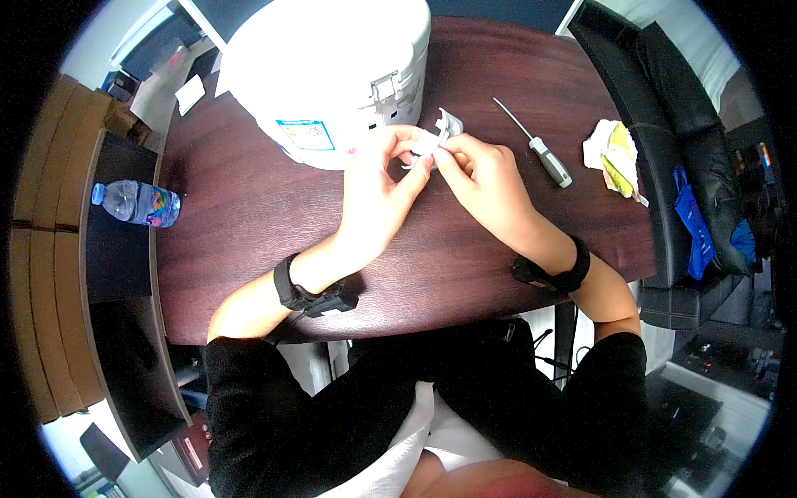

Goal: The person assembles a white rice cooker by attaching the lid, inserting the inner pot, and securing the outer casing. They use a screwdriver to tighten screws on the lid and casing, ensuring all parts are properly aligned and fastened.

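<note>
You have both hands drawn together toward twelve o'clock from your chest, over the far half of the tabletop (465,274). Between them is the small white part (451,124), which looks like a curved plastic piece, just off the four o'clock side of the big white container (324,66). Whether it touches the container, you cannot tell from here.

Your left hand (374,183) has thumb and fingers closed to a narrow gap on the part's near, left side; your right hand (490,178) pinches it from the right, thumb and forefinger nearly meeting. Your fingertips cover much of the part, so its full shape is hidden.

Taking the part as the clock's centre, the container's latch (384,87) sits toward ten or eleven, the screwdriver (550,162) lies loose at three, and a crumpled yellow-and-white wrapper (613,158) is farther out at three.

The step in hand seems to be close fingertip work on that part. The next move probably calls for one pinch kept steady while the other adjusts, without squeezing hard.
</note>
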`<action>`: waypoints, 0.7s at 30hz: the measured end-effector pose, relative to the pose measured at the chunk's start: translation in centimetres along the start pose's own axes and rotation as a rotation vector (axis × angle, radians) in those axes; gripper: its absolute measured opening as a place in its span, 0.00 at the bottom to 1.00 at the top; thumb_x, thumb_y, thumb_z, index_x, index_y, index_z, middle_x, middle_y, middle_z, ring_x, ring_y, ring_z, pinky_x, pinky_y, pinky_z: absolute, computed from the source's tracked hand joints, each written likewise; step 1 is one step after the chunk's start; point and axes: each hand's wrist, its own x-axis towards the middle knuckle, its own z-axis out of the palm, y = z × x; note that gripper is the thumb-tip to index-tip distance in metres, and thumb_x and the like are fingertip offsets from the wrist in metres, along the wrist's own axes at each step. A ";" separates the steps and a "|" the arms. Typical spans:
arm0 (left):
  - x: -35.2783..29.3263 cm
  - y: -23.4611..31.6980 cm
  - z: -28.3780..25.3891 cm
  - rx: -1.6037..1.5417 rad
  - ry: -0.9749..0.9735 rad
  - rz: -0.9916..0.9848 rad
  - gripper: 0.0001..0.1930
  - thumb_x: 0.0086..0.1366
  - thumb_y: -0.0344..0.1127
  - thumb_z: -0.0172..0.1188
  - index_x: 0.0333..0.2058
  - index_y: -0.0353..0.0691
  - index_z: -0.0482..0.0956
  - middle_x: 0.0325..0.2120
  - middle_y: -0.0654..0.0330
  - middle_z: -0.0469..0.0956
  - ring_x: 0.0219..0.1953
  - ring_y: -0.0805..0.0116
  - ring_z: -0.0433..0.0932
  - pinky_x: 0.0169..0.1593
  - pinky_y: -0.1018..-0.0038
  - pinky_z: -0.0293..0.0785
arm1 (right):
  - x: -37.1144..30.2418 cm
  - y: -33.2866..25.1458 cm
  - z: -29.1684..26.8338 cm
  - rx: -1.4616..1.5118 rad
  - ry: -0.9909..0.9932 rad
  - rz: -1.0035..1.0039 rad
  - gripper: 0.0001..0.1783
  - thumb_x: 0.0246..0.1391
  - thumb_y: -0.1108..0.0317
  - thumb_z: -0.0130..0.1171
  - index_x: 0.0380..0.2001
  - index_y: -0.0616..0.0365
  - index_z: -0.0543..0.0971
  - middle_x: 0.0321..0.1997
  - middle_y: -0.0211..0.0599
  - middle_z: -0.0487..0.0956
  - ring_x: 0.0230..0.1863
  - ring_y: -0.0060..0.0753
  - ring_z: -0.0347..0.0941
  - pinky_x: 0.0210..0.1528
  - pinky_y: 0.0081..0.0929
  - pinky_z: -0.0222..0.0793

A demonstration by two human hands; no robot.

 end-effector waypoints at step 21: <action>0.8 0.2 0.5 -0.052 -0.022 0.028 0.09 0.69 0.28 0.62 0.47 0.35 0.79 0.36 0.61 0.84 0.41 0.73 0.80 0.45 0.75 0.73 | 0.9 1.4 -1.1 0.571 -0.180 0.229 0.13 0.70 0.66 0.54 0.35 0.64 0.80 0.22 0.30 0.77 0.20 0.20 0.74 0.23 0.23 0.70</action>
